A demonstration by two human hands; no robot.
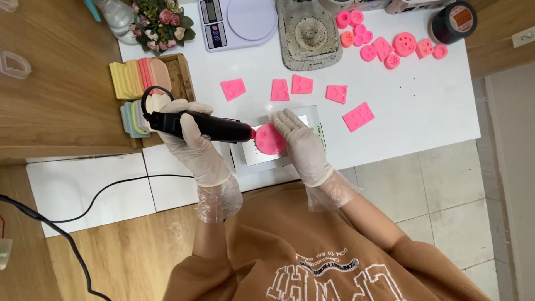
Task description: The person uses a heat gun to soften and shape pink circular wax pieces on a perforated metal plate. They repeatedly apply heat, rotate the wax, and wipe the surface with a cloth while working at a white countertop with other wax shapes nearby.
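On the small scale (pixel 312 120), our left hand (pixel 184 131) grips the black handheld tool (pixel 209 127) against the round pink mould (pixel 270 139), right hand (pixel 301 142) flat, steadying it.

A gloved left hand (pixel 184 131) grips a black corded tool (pixel 203 126), its tip at a round pink mould (pixel 270 139) steadied by the gloved right hand (pixel 298 139) on a small scale (pixel 312 120). More pink moulds (pixel 304 85) dot the white counter (pixel 412 106).

the round mould (pixel 270 139) was pink, as were the flat moulds (pixel 302 84) on the white table (pixel 423 111). the handheld tool (pixel 203 126) was black. both gloves (pixel 301 142) were off-white, the sleeves (pixel 384 223) tan. the stacked pads (pixel 139 78) appeared yellow, pink and peach.
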